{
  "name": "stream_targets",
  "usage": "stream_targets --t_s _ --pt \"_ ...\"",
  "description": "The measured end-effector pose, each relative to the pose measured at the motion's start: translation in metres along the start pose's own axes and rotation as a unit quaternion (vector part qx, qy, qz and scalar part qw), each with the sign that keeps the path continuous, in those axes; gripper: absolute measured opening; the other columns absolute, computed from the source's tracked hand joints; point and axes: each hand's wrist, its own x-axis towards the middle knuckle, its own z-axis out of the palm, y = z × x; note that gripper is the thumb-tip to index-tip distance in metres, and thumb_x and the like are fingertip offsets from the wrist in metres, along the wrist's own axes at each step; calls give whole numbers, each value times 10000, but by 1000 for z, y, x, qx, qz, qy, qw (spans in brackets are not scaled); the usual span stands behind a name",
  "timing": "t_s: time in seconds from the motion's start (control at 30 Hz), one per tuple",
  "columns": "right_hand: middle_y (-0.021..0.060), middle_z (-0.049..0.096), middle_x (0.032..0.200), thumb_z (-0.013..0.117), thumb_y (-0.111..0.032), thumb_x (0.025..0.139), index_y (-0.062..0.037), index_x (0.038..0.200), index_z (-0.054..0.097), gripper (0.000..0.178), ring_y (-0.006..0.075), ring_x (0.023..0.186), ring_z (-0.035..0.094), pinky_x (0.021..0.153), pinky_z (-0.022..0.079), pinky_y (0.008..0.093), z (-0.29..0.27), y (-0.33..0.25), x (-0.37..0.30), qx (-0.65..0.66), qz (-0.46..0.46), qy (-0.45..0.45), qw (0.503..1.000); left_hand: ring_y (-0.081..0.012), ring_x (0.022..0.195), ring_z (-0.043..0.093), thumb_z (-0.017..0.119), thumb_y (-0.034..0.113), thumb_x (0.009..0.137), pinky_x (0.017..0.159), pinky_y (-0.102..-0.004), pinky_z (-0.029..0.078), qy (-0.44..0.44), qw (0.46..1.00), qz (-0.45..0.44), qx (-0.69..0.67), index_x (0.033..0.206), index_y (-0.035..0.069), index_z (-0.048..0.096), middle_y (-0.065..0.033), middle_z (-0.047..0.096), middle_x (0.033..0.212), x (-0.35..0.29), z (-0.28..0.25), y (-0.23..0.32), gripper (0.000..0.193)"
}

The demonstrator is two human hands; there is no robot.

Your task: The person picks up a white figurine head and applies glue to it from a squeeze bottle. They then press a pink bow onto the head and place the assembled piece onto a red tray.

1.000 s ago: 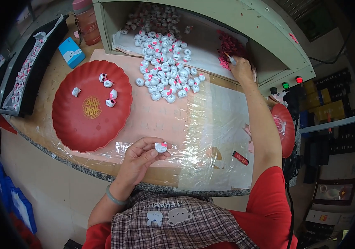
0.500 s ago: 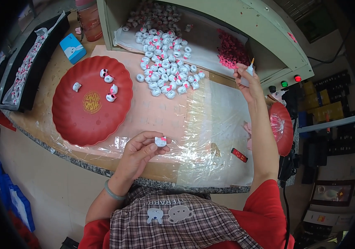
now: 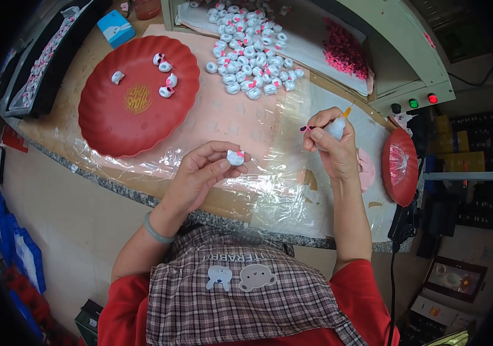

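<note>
Between the thumb and fingers of my left hand (image 3: 195,173) is a small white cat-head bead (image 3: 234,158) with a pink bow, its face upward. My right hand (image 3: 340,158) is closed round a soft white needle-tip bottle (image 3: 334,128), its yellow-based tip pointing up and away. The same hand pinches tiny pink-framed sunglasses (image 3: 307,128) with dark lenses between thumb and finger. The hands are apart above the film-covered table. To the left, a red scalloped plate (image 3: 108,130) carries several cat-head beads, some wearing such glasses.
A heap of white beads (image 3: 252,63) spreads out of an open-fronted cabinet (image 3: 390,69), with a pile of pink pieces (image 3: 343,49) inside. A black tray (image 3: 47,75) and blue box (image 3: 115,29) stand at left, a smaller red dish (image 3: 399,167) at right.
My right hand has come back from the cabinet's pink pile toward my left hand, now with tiny sunglasses in its fingers. My left hand still holds the bead. The view has shifted.
</note>
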Motion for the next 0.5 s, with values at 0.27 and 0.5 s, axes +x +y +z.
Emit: stream_targets --t_s 0.27,0.5 --pt "77 636 774 651 21 818 15 928 646 110 128 650 607 568 472 233 8 23 -14 16 19 -50 998 -204 974 626 515 69 941 884 -325 500 28 999 1 17 1184 -7 535 -187 613 1144 -6 4 -1 255" --pt "-22 606 788 690 -18 812 -14 925 656 118 36 654 509 575 421 189 18 23 -16 -217 98 42 970 -222 1007 628 516 68 941 893 -325 500 14 999 32 -16 1211 -9 523 -200 605 1160 -3 -1 -3 280"
